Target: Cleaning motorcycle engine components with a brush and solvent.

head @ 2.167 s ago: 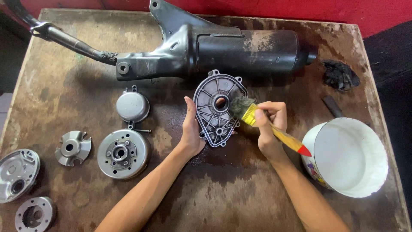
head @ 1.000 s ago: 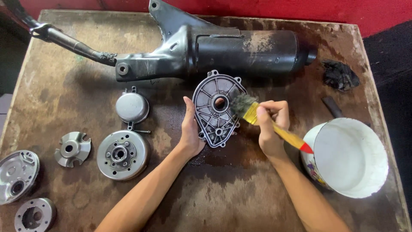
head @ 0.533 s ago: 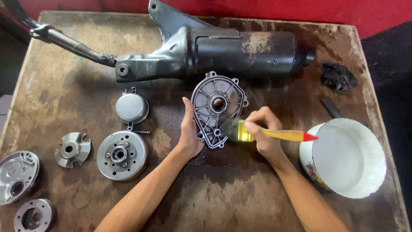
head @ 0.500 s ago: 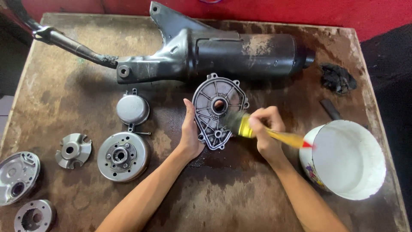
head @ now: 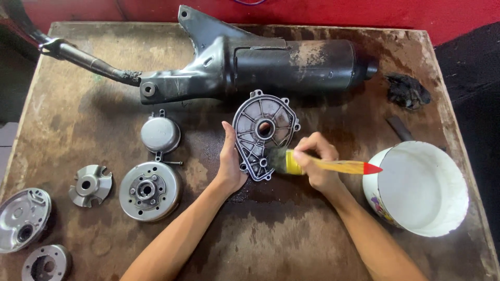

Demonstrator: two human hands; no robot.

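Observation:
A grey metal engine cover (head: 263,130) with ribs and a centre hole lies on the wet brown table (head: 312,244). My left hand (head: 230,161) rests flat against the cover's left edge, fingers pointing up. My right hand (head: 316,164) grips a paintbrush (head: 312,164) with a yellow ferrule and a wooden handle tipped red. The brush lies nearly level, handle pointing right, and its dark bristles press on the cover's lower right edge.
A black exhaust muffler (head: 245,65) with its pipe spans the table's far side. A white bowl (head: 422,187) stands at the right. A round cap (head: 160,134), flywheel (head: 148,190), small fan piece (head: 90,184) and two round covers (head: 21,218) lie at left. A dark rag (head: 408,91) sits far right.
The brush has moved from the cover's upper right, near the centre hole, down to its lower right edge, and its handle has swung to nearly level. My left hand has stayed put.

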